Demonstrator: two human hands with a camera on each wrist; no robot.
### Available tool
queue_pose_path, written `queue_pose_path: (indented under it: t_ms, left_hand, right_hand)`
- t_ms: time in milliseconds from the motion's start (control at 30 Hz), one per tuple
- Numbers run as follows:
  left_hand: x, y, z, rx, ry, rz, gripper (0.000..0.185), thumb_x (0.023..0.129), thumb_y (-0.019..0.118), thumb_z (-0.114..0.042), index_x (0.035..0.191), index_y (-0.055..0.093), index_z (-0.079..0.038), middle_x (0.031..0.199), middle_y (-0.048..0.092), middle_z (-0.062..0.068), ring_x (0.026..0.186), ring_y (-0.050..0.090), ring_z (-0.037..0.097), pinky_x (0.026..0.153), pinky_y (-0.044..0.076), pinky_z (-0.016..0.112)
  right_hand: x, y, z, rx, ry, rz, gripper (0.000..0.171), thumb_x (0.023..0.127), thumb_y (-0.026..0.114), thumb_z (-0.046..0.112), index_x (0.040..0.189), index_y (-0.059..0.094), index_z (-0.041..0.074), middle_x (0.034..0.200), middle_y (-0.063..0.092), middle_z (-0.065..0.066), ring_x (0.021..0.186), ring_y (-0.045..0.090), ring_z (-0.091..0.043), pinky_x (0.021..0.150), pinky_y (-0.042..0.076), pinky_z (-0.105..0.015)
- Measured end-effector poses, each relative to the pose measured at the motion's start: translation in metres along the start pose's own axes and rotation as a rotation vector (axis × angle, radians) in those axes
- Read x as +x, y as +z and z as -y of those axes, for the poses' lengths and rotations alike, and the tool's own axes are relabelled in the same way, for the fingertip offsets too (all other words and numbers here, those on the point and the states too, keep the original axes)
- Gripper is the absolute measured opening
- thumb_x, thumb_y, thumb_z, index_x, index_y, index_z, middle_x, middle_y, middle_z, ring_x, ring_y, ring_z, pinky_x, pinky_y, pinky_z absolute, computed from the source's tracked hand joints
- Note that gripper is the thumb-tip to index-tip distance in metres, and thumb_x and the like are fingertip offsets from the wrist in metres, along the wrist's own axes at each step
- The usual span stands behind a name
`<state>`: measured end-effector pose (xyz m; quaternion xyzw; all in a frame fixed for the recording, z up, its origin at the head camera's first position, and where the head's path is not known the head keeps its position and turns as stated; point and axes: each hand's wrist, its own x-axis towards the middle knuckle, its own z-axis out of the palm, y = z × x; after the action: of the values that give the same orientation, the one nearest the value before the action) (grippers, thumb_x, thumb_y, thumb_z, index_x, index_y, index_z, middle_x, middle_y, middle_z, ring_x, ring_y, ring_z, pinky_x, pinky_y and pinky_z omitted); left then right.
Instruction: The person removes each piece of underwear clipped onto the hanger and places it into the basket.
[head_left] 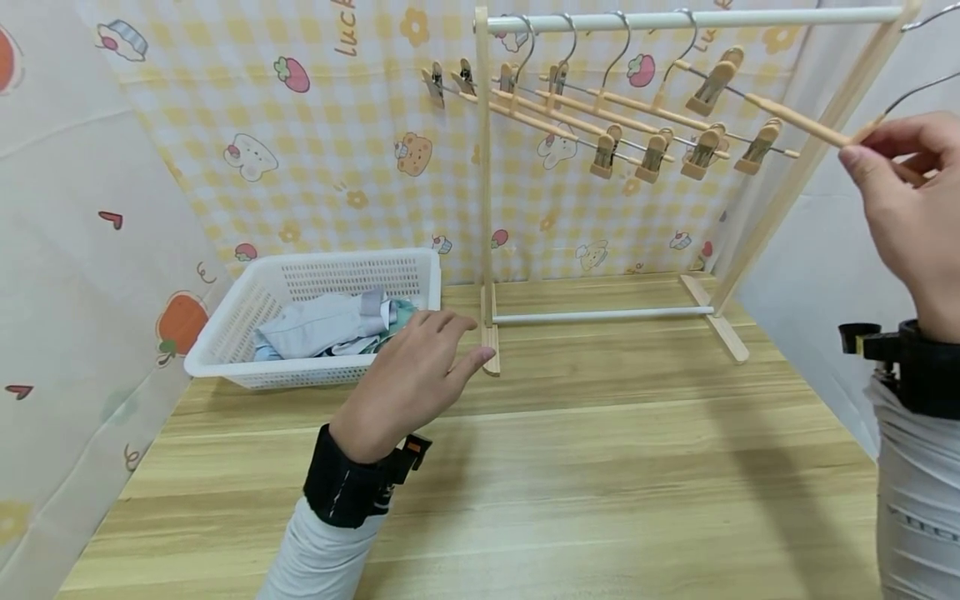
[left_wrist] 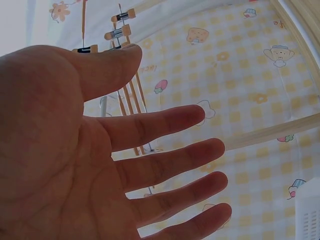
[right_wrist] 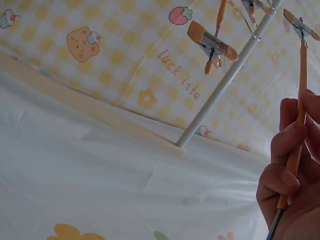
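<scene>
At the far right of the head view, my right hand [head_left: 917, 204] grips a wooden clip hanger [head_left: 798, 121] by its bar. The bar slants up toward the rack, with one clip [head_left: 714, 82] showing near the top rod. In the right wrist view, bent fingers [right_wrist: 282, 180] wrap the bar. My left hand [head_left: 411, 379] is held over the table by the basket's right front corner, fingers extended and thumb apart. Its bare palm [left_wrist: 45, 165] faces the left wrist camera. Several similar clip hangers [head_left: 567, 129] hang by metal hooks from the rack's white rod [head_left: 585, 23].
Left of the rack stands a white perforated basket [head_left: 258, 373] with folded light-blue and green cloth [head_left: 318, 323] inside. The wooden rack's left post [head_left: 486, 208] rises just beyond my left hand. A patterned curtain [head_left: 330, 192] backs the wooden table [head_left: 585, 492].
</scene>
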<state>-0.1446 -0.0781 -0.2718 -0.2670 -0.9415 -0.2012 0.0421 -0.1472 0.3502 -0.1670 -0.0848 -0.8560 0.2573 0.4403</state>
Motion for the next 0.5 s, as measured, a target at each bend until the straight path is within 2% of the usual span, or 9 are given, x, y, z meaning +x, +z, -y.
queue_pose_path:
  t_ms: [167, 267, 367, 500]
  left_hand:
    - [-0.001, -0.001, 0.001, -0.004, -0.001, -0.001, 0.053, 0.113, 0.055, -0.045, 0.146, 0.063, -0.005, 0.152, 0.062, 0.015, 0.145, 0.054, 0.035, 0.12, 0.045, 0.054]
    - [-0.001, -0.002, 0.001, -0.007, 0.0, -0.006, 0.053, 0.113, 0.055, -0.046, 0.145, 0.063, -0.005, 0.152, 0.062, 0.014, 0.145, 0.054, 0.034, 0.12, 0.045, 0.053]
    - [-0.001, -0.002, 0.002, -0.008, -0.003, -0.009, 0.053, 0.113, 0.055, -0.046, 0.145, 0.063, -0.005, 0.151, 0.062, 0.014, 0.145, 0.053, 0.034, 0.12, 0.045, 0.053]
    - [-0.002, -0.003, 0.002, -0.009, -0.012, -0.009, 0.052, 0.112, 0.056, -0.046, 0.144, 0.064, -0.005, 0.15, 0.063, 0.014, 0.146, 0.053, 0.034, 0.121, 0.044, 0.053]
  right_hand:
    - [0.022, 0.0, -0.001, -0.006, -0.017, 0.009, 0.019, 0.112, 0.061, 0.021, 0.127, 0.072, 0.023, 0.093, 0.039, 0.04, 0.08, 0.035, 0.013, 0.074, 0.028, -0.006]
    - [0.031, 0.001, 0.003, -0.04, -0.006, 0.043, 0.023, 0.112, 0.059, 0.021, 0.131, 0.072, 0.015, 0.091, 0.037, 0.039, 0.079, 0.034, 0.013, 0.073, 0.027, -0.006]
    - [0.038, 0.001, 0.006, -0.073, -0.007, 0.092, 0.035, 0.113, 0.057, 0.021, 0.136, 0.069, -0.002, 0.091, 0.035, 0.038, 0.078, 0.033, 0.013, 0.072, 0.026, -0.007]
    - [0.046, 0.002, 0.007, -0.098, -0.022, 0.138, 0.039, 0.114, 0.055, 0.02, 0.142, 0.064, -0.006, 0.09, 0.033, 0.036, 0.076, 0.032, 0.012, 0.069, 0.026, -0.006]
